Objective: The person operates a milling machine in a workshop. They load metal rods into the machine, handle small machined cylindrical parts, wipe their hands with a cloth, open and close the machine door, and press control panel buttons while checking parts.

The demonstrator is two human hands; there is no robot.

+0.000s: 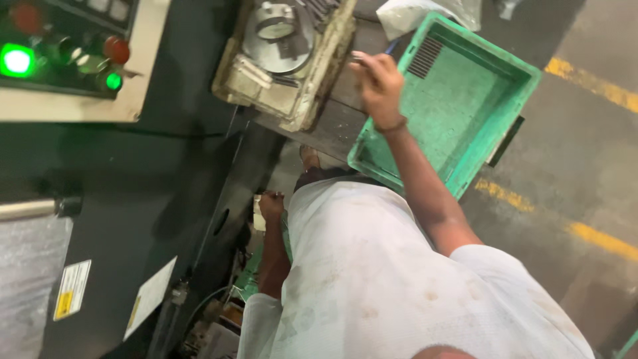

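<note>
My right hand [380,83] is raised over the dark workbench, between a dirty cream tray [229,83] and a green plastic crate [465,93]. Its fingers are pinched together on a small pale metal piece at the fingertips, and a thin blue tip shows just behind the hand. A band sits on that wrist. My left hand [271,205] hangs low beside my white shirt, fingers curled into a fist. A small pale object lies against it; I cannot tell whether it is held.
A round dial gauge [276,30] and metal parts lie in the cream tray. The machine's control panel [143,80], with a lit green button [16,61], is at top left. Yellow floor lines [591,83] run at right. A foot [309,158] shows below the bench.
</note>
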